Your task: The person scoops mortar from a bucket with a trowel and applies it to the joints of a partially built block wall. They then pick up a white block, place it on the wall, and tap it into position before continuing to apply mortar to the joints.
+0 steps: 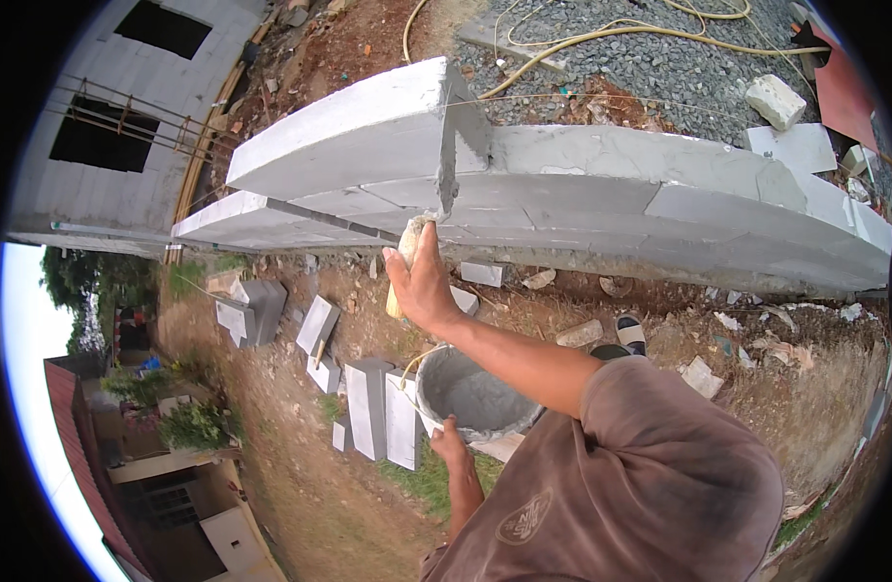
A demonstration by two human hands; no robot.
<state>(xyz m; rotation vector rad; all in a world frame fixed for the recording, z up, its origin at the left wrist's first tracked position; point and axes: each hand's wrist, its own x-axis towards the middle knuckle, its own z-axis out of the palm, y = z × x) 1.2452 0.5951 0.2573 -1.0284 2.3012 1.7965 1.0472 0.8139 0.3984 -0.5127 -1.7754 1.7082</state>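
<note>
Yard [305,490]; trowel [396,303], bucket [504,432] in hands [430,286]

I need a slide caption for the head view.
Right hand holds a trowel at a pale wall block; left hand grips mortar bucket.

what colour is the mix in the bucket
The mix is grey, best seen in the head view.

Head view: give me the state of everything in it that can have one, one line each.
Right hand: closed round the trowel's handle.
Left hand: holding the bucket's rim.
Trowel: in hand, blade smeared grey, at the top block's end.
Bucket: open, with grey mix inside.
Top block: resting on the wall.
Hose: slack, lying across gravel.
Window opening: dark, no pane visible.
</note>
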